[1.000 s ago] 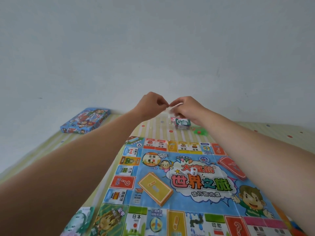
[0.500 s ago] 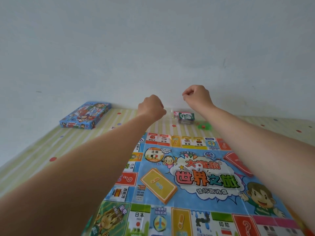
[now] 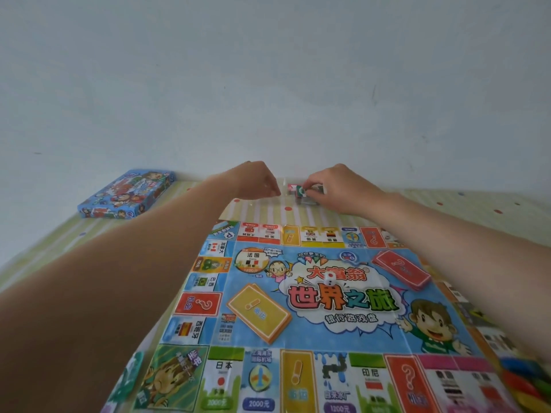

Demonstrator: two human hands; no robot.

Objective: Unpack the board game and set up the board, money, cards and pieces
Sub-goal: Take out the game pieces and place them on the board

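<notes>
Paper game board point(image 3: 328, 296) lies flat on a striped green sheet point(image 3: 447, 210), and two hands work at a bundle of play money point(image 3: 304, 192) beyond its far edge.
Right hand point(image 3: 337, 186) pinches the small bundle, low over the sheet. Left hand point(image 3: 256, 181) hovers just beside it with fingertips curled; whether it grips clear wrapping cannot be told. Yellow card deck point(image 3: 258, 312), red card deck point(image 3: 401, 269) and die point(image 3: 329, 279) sit on the board. Money seems the step in hand; next, freeing the notes calls for a steady two-handed pull.
</notes>
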